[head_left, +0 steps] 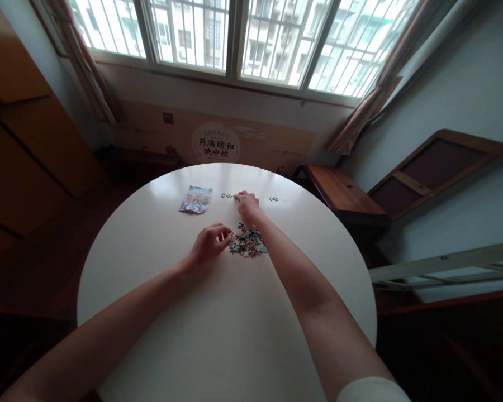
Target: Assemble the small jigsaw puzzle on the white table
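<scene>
A heap of loose jigsaw puzzle pieces (pixel 248 242) in mixed colours lies on the white round table (pixel 218 335). At the heap's left edge is my left hand (pixel 212 241), its fingers curled in toward the thumb; whatever may be between the fingertips is too small to make out. Beyond the heap, my right hand (pixel 247 205) reaches down with its fingers pinched at the right end of a short row of puzzle pieces (pixel 227 195). Its fingertips meet a piece there, partly hidden by the hand.
A printed picture packet (pixel 196 200) lies left of the row. Farther right sits a small group of puzzle pieces (pixel 273 199). A wooden bench (pixel 339 190) stands past the table's right rim, and barred windows (pixel 230 39) line the far wall.
</scene>
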